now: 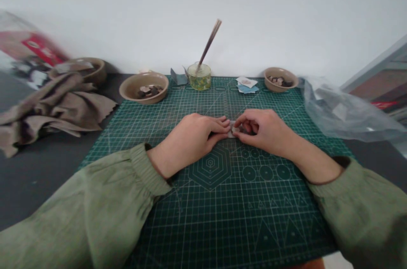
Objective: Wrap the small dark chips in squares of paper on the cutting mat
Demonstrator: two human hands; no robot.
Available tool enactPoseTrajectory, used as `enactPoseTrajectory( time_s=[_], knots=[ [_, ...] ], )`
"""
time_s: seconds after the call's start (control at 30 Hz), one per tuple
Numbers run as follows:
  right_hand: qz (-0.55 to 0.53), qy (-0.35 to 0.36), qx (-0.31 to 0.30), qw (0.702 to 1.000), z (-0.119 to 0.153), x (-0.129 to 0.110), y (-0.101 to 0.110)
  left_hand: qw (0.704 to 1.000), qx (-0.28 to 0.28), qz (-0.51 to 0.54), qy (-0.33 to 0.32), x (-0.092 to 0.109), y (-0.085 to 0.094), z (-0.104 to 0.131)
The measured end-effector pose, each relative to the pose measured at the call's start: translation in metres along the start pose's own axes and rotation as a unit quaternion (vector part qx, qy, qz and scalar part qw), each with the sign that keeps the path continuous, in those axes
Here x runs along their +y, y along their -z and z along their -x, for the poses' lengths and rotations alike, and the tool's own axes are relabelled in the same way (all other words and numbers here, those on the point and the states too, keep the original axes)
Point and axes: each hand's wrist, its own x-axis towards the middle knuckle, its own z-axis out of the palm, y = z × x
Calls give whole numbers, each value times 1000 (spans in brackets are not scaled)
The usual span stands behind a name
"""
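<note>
On the green cutting mat [203,218], my left hand [199,131] lies low with its fingers stretched out, their tips touching the left end of a small pale flat sheet [232,123]. Opposite it, my right hand [265,131] pinches a small whitish piece [234,129] between thumb and forefinger, right over that sheet. The other right fingers are curled beneath the palm. Most of the sheet is hidden by both hands, and the exact kind of the pinched piece cannot be made out.
Along the back stand a bowl of dark and pale chips [148,91], a yellow-green cup [199,78] with thin sticks, folded grey sheets [179,78], stacked paper pieces [247,84] and another bowl [280,80]. Brown cloth [63,108] lies left, a clear plastic bag [346,112] right.
</note>
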Motion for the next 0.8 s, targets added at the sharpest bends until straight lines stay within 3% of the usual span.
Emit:
enactPoseTrajectory(
  time_s=[0.1,0.2,0.37,0.6,0.8],
  knots=[
    [-95,-55,13,994,1,-5,3,1000,5,-10,3,4,2,1],
    [-215,-101,47,970,2,-9,6,998,55,0,12,11,4,0],
    [-379,-84,29,921,1,-10,7,981,165,104,-4,20,5,-3],
    [-415,-53,-25,908,4,-6,9,966,208,152,-20,24,6,-3],
    [-440,-55,-33,896,4,-6,11,956,234,170,-44,29,8,-2]
  ],
)
